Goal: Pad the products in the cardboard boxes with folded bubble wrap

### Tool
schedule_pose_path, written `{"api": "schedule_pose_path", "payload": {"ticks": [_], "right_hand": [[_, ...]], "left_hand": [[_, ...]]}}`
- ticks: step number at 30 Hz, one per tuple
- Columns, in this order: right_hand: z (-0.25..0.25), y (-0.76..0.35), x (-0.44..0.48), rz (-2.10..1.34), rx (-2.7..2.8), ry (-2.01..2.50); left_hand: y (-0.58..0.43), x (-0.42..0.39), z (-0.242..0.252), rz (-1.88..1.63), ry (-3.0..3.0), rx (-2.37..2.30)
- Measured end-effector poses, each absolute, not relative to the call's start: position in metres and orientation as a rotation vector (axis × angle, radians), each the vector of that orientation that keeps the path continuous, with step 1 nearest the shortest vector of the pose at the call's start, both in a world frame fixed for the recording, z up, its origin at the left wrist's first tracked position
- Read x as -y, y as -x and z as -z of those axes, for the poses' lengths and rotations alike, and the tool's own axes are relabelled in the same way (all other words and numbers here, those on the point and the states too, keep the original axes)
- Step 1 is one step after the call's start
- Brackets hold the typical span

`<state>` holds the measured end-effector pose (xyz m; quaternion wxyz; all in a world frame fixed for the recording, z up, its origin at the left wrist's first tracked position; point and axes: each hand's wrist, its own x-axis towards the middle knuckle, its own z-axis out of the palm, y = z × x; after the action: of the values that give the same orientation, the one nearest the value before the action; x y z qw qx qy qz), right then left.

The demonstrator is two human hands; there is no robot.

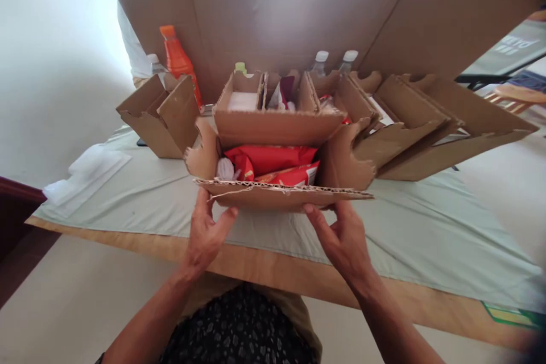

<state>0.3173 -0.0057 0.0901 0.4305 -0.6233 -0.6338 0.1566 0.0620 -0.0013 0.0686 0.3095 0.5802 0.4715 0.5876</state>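
Observation:
In front of me is an open-topped cardboard box (pixel 264 196) with a torn front edge and notched sides. Red shiny packets (pixel 273 156) lie inside it, beside a crumpled clear plastic wrapper (pixel 225 169) at the left end. My left hand (pixel 209 233) grips the box's lower left, its thumb on the front wall and its fingers hidden behind or beneath. At the lower right, my right hand (pixel 341 236) holds the same box in the same manner. The box is close against the row of cardboard boxes behind it.
Behind stand several open cardboard holders (pixel 281 125) containing packets. Another cardboard holder (pixel 174 119) is at left, near an orange bottle (pixel 179 60). More boxes (pixel 426 125) lean at right. White plastic sheets (pixel 85 176) lie on the cloth-covered table (pixel 418 227). A large cardboard panel (pixel 277 11) rises behind.

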Motion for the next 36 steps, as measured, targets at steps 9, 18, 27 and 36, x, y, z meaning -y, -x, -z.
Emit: {"api": "schedule_pose_path", "payload": {"ticks": [9, 18, 27, 36], "right_hand": [[-0.07, -0.308, 0.014, -0.524, 1.584, 1.573], [-0.082, -0.229, -0.078, -0.91, 2.076, 1.113], [-0.046, -0.139, -0.143, -0.757, 1.93, 0.934], [0.017, -0.152, -0.133, -0.775, 2.039, 0.937]], "left_hand": [[-0.054, 0.02, -0.053, -1.526, -1.422, -1.347], [-0.013, 0.098, -0.035, -1.629, -1.339, -1.752], [-0.001, 0.091, 0.002, -1.664, -1.396, -1.922], [-0.022, 0.054, -0.01, -1.658, -1.366, -1.818]]}}
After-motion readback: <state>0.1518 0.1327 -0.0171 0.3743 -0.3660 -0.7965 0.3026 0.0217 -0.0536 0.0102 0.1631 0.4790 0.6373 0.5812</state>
